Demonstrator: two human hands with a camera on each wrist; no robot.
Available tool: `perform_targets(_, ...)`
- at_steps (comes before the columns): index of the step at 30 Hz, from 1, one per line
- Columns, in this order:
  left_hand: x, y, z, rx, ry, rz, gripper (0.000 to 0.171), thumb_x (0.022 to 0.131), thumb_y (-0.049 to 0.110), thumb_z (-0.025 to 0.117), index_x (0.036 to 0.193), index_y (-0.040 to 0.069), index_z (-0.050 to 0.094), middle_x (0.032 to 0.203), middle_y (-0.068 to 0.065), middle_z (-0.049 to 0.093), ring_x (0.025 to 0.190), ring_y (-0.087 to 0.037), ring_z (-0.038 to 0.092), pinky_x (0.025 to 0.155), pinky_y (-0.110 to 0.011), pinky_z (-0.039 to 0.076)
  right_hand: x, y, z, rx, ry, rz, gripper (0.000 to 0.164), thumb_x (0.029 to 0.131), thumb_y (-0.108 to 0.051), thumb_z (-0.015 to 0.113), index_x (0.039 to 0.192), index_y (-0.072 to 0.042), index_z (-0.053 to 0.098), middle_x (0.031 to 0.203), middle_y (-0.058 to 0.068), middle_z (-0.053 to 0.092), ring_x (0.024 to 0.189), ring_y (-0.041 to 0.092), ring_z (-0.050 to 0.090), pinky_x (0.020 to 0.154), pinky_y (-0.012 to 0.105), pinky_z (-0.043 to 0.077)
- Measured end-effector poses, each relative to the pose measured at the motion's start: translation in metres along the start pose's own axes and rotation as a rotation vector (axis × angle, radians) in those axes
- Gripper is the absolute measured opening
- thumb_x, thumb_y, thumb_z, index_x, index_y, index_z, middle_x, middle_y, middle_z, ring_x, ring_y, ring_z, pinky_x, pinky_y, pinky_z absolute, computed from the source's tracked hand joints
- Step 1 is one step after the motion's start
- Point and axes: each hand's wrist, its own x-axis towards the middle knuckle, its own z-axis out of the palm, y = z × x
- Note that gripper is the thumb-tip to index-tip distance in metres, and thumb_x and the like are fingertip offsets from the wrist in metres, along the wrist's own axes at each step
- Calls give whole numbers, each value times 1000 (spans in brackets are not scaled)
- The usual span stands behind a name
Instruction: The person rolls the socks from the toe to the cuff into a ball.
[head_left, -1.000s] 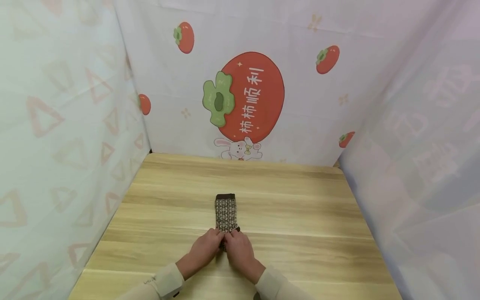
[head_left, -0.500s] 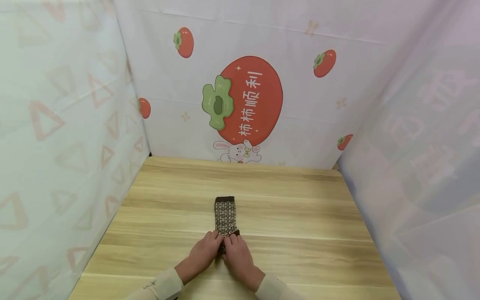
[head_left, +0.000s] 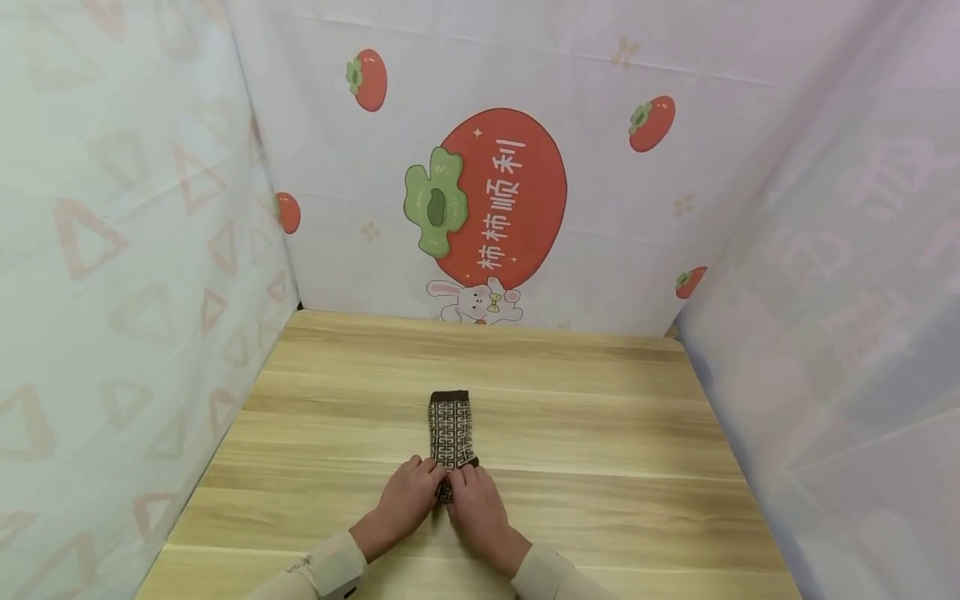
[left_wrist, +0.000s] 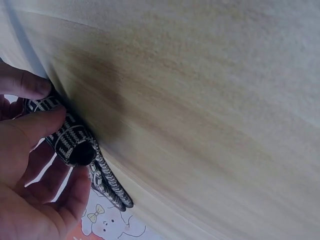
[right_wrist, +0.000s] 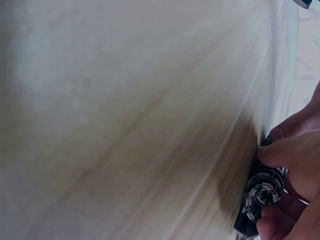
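Observation:
A dark brown and cream patterned sock (head_left: 451, 427) lies flat on the table, its dark cuff pointing away from me. The near end is rolled up, and both hands grip that roll side by side. My left hand (head_left: 408, 502) holds its left end, thumb on the near side and fingers curled over the far side. At the right end, my right hand (head_left: 477, 510) pinches the roll the same way. The right wrist view shows the coiled end (right_wrist: 264, 189) as a spiral. In the left wrist view, flat layers (left_wrist: 110, 185) of knit run out from under the roll (left_wrist: 70, 140).
The wood-grain table (head_left: 600, 433) extends around the sock on all sides. A white cloth (head_left: 337, 150) printed with persimmons and a rabbit hangs behind its far edge. Pale cloths hang on the left (head_left: 135, 275) and right (head_left: 840, 333).
Both hands stay on the rolled end, with only small finger shifts. The flat part of the sock lies nearly where it was. The head view tilts slightly.

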Motion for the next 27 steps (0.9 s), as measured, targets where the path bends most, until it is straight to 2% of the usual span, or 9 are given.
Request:
perform_targets(7,1,0,-1,-5,25,17,12,83,14,78,91,12,68,84,-3,66,69,-16,53,62,-28,47,1,2,-3,-8,-73,17,25,78,-24,80,94,-14,65,83,-2,61,72,14,51,60,24,37)
perform_targets(11,1,-1,1,-6,15,23,11,84,14,77,91,11,68,83,-3,66,68,-16,53,61,-28,47,2,2,-5,-23,-123,28,24,82,-28,78,98,-14,65,87,-1,63,75,15,52,61,24,36)
perform_targets(15,3,-3,2,-22,-24,23,14,84,14,77,93,10,68,84,-4,66,70,-16,54,63,-28,48,4,3,-6,-67,-166,33,29,84,-34,79,102,-16,65,93,-1,65,83,16,56,65,26,39)
perform_targets(20,5,-5,0,-98,-95,-22,20,81,13,80,95,9,67,87,-6,66,72,-17,56,64,-30,51,6,7,-8,-71,-170,21,26,83,-30,78,104,-18,68,95,-2,67,90,17,59,73,30,46)
perform_targets(23,6,-5,-1,-127,-117,-33,22,81,13,81,96,7,67,88,-7,67,73,-19,58,65,-31,53,8,9,-9,-59,-174,12,25,84,-27,76,107,-18,70,97,-2,70,90,17,61,75,31,47)
perform_targets(27,7,-6,-3,-147,-129,-26,22,81,12,81,96,6,67,87,-9,66,74,-20,59,66,-32,53,13,11,-11,-38,-201,15,23,85,-27,74,106,-19,72,96,-2,72,84,16,63,70,29,46)
